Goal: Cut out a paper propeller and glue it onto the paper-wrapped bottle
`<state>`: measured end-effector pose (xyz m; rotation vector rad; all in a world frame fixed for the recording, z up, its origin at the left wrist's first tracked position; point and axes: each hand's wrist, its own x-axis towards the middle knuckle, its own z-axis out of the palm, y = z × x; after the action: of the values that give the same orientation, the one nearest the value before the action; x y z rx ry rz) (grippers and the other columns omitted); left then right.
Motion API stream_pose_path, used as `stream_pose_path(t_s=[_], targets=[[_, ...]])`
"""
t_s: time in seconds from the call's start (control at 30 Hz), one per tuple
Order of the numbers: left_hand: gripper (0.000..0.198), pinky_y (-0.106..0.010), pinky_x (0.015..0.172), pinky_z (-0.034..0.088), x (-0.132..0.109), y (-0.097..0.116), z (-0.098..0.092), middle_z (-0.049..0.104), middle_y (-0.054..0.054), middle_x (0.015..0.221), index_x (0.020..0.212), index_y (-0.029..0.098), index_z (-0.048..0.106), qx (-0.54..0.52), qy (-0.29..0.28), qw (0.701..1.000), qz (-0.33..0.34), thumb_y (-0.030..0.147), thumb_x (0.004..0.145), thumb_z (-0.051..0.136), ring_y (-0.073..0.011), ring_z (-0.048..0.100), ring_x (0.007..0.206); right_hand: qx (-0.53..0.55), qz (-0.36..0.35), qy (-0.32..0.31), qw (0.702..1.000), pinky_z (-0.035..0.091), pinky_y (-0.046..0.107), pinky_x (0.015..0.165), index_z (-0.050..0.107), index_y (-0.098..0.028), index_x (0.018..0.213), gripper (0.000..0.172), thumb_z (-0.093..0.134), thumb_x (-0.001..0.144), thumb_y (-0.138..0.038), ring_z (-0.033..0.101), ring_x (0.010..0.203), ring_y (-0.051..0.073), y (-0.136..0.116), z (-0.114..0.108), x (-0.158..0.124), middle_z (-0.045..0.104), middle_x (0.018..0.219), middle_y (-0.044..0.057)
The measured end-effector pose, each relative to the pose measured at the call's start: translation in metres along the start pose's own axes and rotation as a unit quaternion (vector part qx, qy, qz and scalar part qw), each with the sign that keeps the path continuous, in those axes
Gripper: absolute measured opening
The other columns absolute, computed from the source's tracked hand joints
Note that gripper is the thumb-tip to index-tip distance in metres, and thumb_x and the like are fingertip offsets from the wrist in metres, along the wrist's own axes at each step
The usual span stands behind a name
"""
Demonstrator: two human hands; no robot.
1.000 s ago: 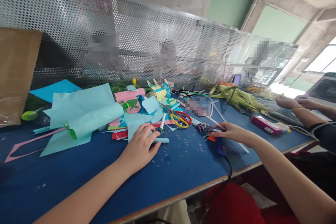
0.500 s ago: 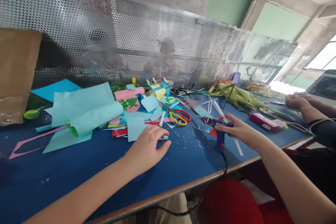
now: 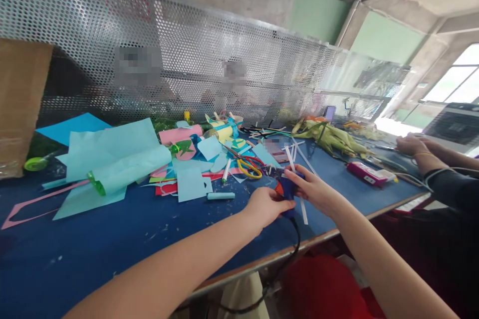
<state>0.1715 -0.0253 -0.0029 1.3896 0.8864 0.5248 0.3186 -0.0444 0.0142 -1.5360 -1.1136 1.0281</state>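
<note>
My left hand (image 3: 267,208) is closed on the handle of a blue hot glue gun (image 3: 287,190) with an orange trigger. My right hand (image 3: 312,187) grips the upper rear of the same glue gun from the right. A long white strip (image 3: 304,212) runs past the fingers of my right hand, sticking out above and below; whether it is pinched there I cannot tell. From the handle a black cord drops over the table edge. Just beyond lie scissors (image 3: 250,168) with red and yellow handles, a white marker (image 3: 226,171) and a small rolled light-blue paper (image 3: 220,196).
Light-blue paper sheets (image 3: 108,139) and a paper-wrapped bottle (image 3: 130,172) cover the left side. Corn husks (image 3: 331,139) and a magenta box (image 3: 368,173) lie to the right. Another person's hands (image 3: 413,145) are at the far right. A perforated metal screen (image 3: 194,55) stands behind.
My left hand has moved right from beside the small paper roll and taken hold of the glue gun's handle. My right hand has brought the gun leftward, the white strip shifting along.
</note>
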Motion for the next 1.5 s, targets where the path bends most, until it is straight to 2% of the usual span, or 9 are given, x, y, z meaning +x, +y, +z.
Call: stream_pose_path(t_s=[0.23, 0.4, 0.57, 0.63, 0.73, 0.8, 0.97, 1.3, 1.5], targets=[[0.011, -0.028, 0.067, 0.045, -0.011, -0.003, -0.015, 0.066, -0.004, 0.07, 0.07, 0.013, 0.067, -0.031, 0.003, 0.999, 0.004, 0.024, 0.071, 0.067, -0.0173, 0.061, 0.071, -0.003, 0.023, 0.015, 1.0, 0.04, 0.022, 0.043, 0.062, -0.019, 0.074, 0.051, 0.054, 0.073, -0.068, 0.048, 0.048, 0.011, 0.004, -0.003, 0.024, 0.053, 0.057, -0.001], [0.012, -0.031, 0.079, 0.047, -0.019, -0.003, -0.018, 0.071, -0.008, 0.091, 0.084, 0.012, 0.068, -0.039, -0.002, 0.999, 0.017, 0.018, 0.077, 0.062, -0.0203, 0.064, 0.087, -0.033, 0.023, 0.055, 0.998, 0.035, 0.022, 0.038, 0.062, -0.016, 0.061, 0.037, 0.073, 0.064, -0.052, 0.037, 0.039, 0.007, 0.004, -0.013, 0.03, 0.046, 0.048, -0.004], [0.014, -0.035, 0.09, 0.045, -0.023, -0.007, -0.021, 0.071, -0.009, 0.097, 0.09, 0.011, 0.067, -0.064, -0.005, 0.997, 0.036, 0.014, 0.078, 0.06, -0.0215, 0.064, 0.095, 0.014, -0.077, 0.15, 0.986, 0.05, 0.027, 0.059, 0.063, -0.02, 0.072, 0.033, 0.068, 0.068, -0.052, 0.054, 0.058, 0.013, -0.007, -0.032, 0.01, 0.055, 0.068, -0.001], [0.016, -0.036, 0.091, 0.045, -0.022, -0.01, -0.022, 0.071, -0.009, 0.098, 0.093, 0.011, 0.066, -0.068, -0.007, 0.997, 0.046, 0.014, 0.079, 0.059, -0.0214, 0.064, 0.094, 0.043, -0.144, 0.223, 0.963, 0.049, 0.025, 0.066, 0.058, -0.023, 0.075, 0.031, 0.063, 0.072, -0.053, 0.055, 0.065, 0.012, -0.011, -0.035, -0.007, 0.05, 0.069, -0.004], [0.017, -0.036, 0.092, 0.045, -0.021, -0.013, -0.021, 0.071, -0.009, 0.098, 0.095, 0.011, 0.065, -0.063, -0.009, 0.996, 0.057, 0.016, 0.081, 0.057, -0.0215, 0.064, 0.095, 0.084, -0.257, 0.358, 0.894, 0.047, 0.024, 0.064, 0.053, -0.025, 0.076, 0.023, 0.058, 0.081, -0.046, 0.05, 0.059, 0.011, -0.014, -0.028, -0.037, 0.04, 0.062, -0.007], [0.017, -0.036, 0.092, 0.045, -0.02, -0.015, -0.021, 0.071, -0.009, 0.098, 0.096, 0.011, 0.064, -0.063, -0.008, 0.996, 0.058, 0.016, 0.081, 0.057, -0.0218, 0.064, 0.096, 0.049, -0.319, 0.429, 0.844, 0.047, 0.026, 0.063, 0.056, -0.023, 0.079, 0.019, 0.062, 0.081, -0.041, 0.053, 0.057, 0.011, -0.013, -0.017, -0.055, 0.052, 0.067, -0.004], [0.016, -0.037, 0.09, 0.045, -0.02, -0.015, -0.021, 0.07, -0.01, 0.096, 0.093, 0.011, 0.065, -0.055, -0.001, 0.997, 0.058, 0.018, 0.08, 0.06, -0.0229, 0.064, 0.094, -0.076, -0.363, 0.415, 0.831, 0.049, 0.034, 0.064, 0.056, -0.022, 0.079, 0.016, 0.061, 0.083, -0.037, 0.065, 0.062, 0.02, -0.006, 0.003, -0.073, 0.062, 0.066, 0.0], [0.017, -0.036, 0.085, 0.047, -0.022, -0.014, -0.02, 0.07, -0.014, 0.098, 0.093, 0.009, 0.064, -0.016, 0.01, 0.997, 0.072, 0.019, 0.08, 0.058, -0.0246, 0.064, 0.092, -0.063, -0.427, 0.42, 0.798, 0.051, 0.031, 0.056, 0.059, -0.018, 0.079, 0.011, 0.067, 0.079, -0.025, 0.07, 0.06, 0.021, 0.001, -0.006, -0.062, 0.066, 0.066, 0.001], [0.017, -0.035, 0.084, 0.048, -0.021, -0.016, -0.018, 0.071, -0.013, 0.096, 0.092, 0.01, 0.064, -0.035, 0.024, 0.996, 0.074, 0.022, 0.079, 0.059, -0.0239, 0.065, 0.091, -0.128, -0.511, 0.34, 0.779, 0.051, 0.031, 0.057, 0.063, -0.019, 0.081, 0.01, 0.068, 0.075, -0.012, 0.068, 0.065, 0.02, 0.007, 0.0, -0.07, 0.068, 0.069, 0.002]])
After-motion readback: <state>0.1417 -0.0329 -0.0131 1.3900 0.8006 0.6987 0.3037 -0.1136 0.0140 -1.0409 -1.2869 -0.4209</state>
